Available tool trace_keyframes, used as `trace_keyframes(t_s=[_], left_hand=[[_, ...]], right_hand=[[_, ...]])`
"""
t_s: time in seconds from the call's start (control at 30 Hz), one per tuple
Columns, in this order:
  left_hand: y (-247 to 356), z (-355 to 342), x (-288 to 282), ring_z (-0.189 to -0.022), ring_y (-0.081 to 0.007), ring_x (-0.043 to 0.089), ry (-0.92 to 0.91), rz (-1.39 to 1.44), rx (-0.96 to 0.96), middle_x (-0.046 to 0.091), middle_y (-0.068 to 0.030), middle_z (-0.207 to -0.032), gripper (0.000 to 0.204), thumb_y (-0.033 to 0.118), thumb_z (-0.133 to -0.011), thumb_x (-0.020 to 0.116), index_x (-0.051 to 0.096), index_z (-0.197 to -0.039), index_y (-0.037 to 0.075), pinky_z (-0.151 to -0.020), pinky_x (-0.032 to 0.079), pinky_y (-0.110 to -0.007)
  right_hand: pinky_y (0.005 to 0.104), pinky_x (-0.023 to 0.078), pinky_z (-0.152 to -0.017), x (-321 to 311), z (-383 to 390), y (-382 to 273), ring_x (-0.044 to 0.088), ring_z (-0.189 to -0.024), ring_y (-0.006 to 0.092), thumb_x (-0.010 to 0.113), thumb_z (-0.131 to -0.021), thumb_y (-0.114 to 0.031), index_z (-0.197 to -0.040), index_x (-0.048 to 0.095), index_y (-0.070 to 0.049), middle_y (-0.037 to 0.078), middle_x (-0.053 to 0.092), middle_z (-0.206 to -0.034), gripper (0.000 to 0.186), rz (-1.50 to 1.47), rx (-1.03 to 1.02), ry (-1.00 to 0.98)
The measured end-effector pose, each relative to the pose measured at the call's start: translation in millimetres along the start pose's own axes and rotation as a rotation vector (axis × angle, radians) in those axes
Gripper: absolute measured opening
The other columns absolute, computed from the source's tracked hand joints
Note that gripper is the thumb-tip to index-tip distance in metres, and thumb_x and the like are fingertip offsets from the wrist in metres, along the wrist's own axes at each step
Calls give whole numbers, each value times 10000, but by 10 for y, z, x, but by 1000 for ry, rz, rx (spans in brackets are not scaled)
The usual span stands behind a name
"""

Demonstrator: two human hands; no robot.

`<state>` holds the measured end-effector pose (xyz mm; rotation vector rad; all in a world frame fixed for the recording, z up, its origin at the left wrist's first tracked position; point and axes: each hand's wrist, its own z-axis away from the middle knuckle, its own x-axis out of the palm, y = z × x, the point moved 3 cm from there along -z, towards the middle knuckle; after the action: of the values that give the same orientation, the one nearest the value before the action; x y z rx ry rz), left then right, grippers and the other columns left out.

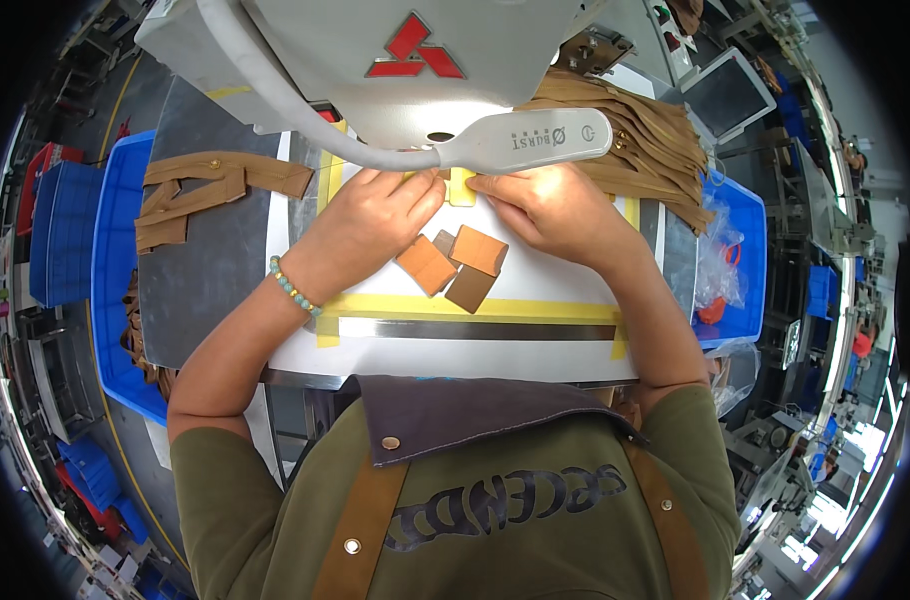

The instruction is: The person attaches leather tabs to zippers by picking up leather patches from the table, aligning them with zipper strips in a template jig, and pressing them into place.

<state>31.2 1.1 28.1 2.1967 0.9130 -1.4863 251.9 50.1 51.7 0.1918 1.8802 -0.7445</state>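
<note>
Both my hands are under the sewing machine's head (415, 65), at its work plate. My left hand (375, 215), with a beaded bracelet, has its fingers bent and together; the lamp hides the tips and whatever is in them. From the other side my right hand (550, 205) curls inward, its fingertips at a small yellow piece (462, 188) between the hands. What those fingers pinch is too covered to make out. Just nearer to me lie loose rectangular patches, an orange-tan patch (427, 265), another tan patch (479, 250) and a brown patch (470, 288), partly overlapping.
A grey lamp (525, 140) on a bent neck hangs low over my hands. Brown straps (625, 135) are heaped at the right; more straps (200, 185) lie at the left. Blue bins stand on both sides, the left bin (115, 290) and the right bin (750, 290).
</note>
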Motion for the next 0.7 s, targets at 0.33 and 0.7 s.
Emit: trace_keyframes(t_s=[0.33, 0.7], left_hand=[[16, -21, 39, -1100, -229, 687, -68, -15, -13, 729, -90, -1207, 365, 67, -868, 668, 707, -1223, -7, -931, 562, -355], [-158, 85, 201, -1033, -336, 700, 23, 140, -133, 722, -169, -1182, 333, 29, -945, 654, 694, -1273, -16, -888, 565, -411]], right_hand=[[456, 582, -912, 41, 13, 82, 713, -1051, 342, 679, -867, -21, -1106, 766, -5, 113, 757, -1120, 255, -1, -42, -30], [471, 587, -912, 63, 7, 162, 708, -1049, 370, 687, -907, -69, -1209, 735, -84, 153, 739, -1124, 306, 105, -46, 47]])
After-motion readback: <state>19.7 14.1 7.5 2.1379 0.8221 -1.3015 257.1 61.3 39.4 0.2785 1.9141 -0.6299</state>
